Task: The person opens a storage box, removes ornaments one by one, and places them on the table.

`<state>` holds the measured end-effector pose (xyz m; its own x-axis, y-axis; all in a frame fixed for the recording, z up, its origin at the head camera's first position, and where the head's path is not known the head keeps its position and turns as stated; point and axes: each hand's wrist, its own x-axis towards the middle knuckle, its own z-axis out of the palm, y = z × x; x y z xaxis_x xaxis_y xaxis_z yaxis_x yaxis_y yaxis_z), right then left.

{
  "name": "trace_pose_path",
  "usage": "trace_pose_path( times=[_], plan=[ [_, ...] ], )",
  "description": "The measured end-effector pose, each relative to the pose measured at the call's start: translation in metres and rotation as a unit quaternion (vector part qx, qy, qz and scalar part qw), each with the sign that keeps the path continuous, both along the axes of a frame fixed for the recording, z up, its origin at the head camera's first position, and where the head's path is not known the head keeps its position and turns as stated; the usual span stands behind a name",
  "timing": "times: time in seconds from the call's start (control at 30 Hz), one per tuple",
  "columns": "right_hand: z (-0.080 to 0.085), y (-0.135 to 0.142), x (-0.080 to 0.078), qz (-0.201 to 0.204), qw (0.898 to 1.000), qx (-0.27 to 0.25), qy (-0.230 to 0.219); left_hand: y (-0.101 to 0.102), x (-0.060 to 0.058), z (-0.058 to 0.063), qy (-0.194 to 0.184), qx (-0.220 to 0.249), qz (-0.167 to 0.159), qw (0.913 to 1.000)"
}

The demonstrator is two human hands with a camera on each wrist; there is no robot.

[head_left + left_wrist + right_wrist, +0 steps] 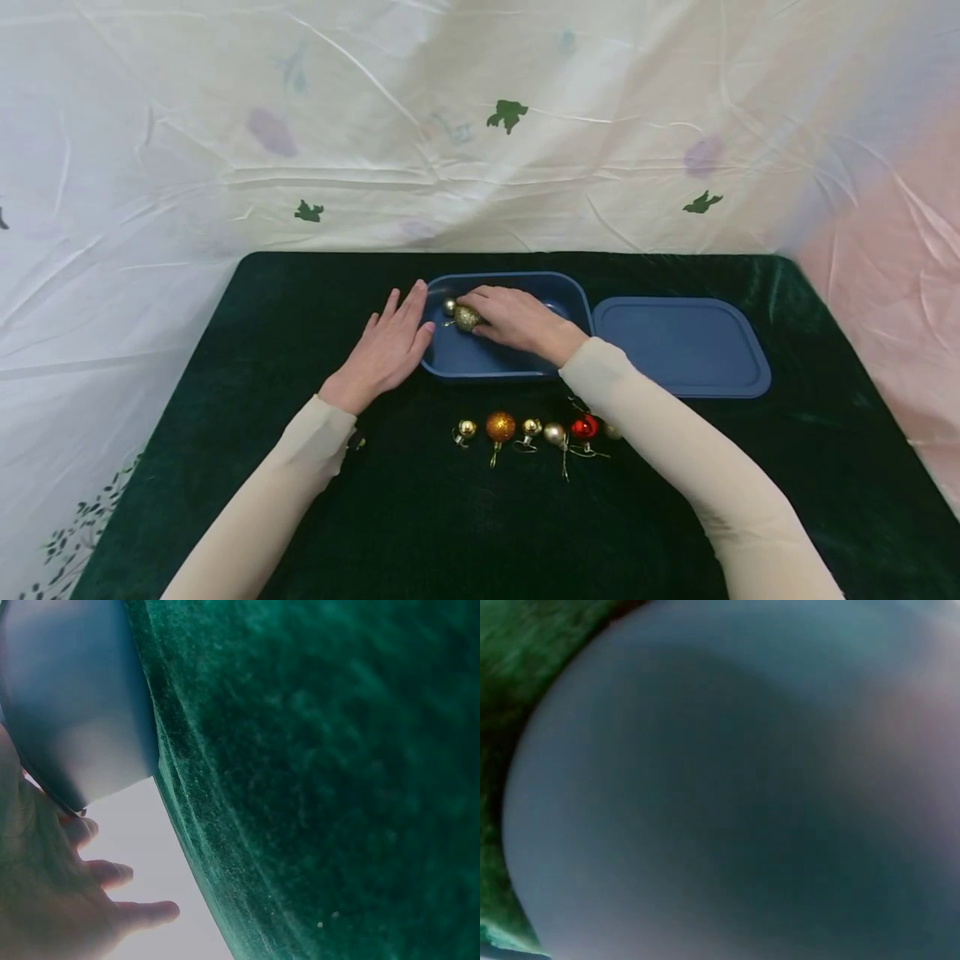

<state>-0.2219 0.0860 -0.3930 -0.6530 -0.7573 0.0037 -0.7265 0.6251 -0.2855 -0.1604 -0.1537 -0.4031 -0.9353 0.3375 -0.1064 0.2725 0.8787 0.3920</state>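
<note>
A blue rectangular box [510,362] stands on a dark green cloth. Inside it, my right hand [521,321] pinches a glittery gold Christmas bauble [467,317] between thumb and fingers. Just behind that lies a smaller shiny gold bauble [450,307]. With fingers extended, my left hand [382,346] rests against the box's left side; the left wrist view shows its spread fingers beside the box's outer wall [82,697]. The right wrist view is blurred, filled mostly by the blue box [667,795], and the bauble cannot be made out there.
Right of the box lies a flat blue lid [682,346]. In front is a row of baubles: small gold ones [467,428], a glittery orange one [500,427] and a red one [584,427]. My right sleeve partly covers the row's end. Something gold [361,442] shows beside my left sleeve.
</note>
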Motion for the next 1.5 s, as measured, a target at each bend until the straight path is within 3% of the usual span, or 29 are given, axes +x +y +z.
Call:
trace_pose_path(
  times=[0.17, 0.53, 0.77, 1.03, 1.5],
  plan=[
    [0.005, 0.002, 0.003, -0.004, 1.0, -0.012, 0.004, 0.0, -0.001, 0.0, -0.001, -0.004, -0.002, 1.0],
    [0.04, 0.018, 0.017, -0.026, 0.999, -0.023, 0.024, -0.003, -0.004, 0.0, 0.002, -0.001, 0.002, 1.0],
    [0.054, 0.036, 0.028, -0.054, 0.997, -0.061, 0.015, -0.007, -0.007, -0.001, 0.007, -0.001, 0.001, 1.0],
    [0.062, 0.062, 0.043, -0.085, 0.989, -0.113, 0.029, -0.01, -0.007, -0.001, 0.017, 0.005, -0.001, 0.9998],
    [0.066, 0.12, 0.087, -0.168, 0.971, -0.167, 0.035, -0.01, -0.006, 0.0, 0.012, 0.009, -0.006, 0.9999]
  ],
)
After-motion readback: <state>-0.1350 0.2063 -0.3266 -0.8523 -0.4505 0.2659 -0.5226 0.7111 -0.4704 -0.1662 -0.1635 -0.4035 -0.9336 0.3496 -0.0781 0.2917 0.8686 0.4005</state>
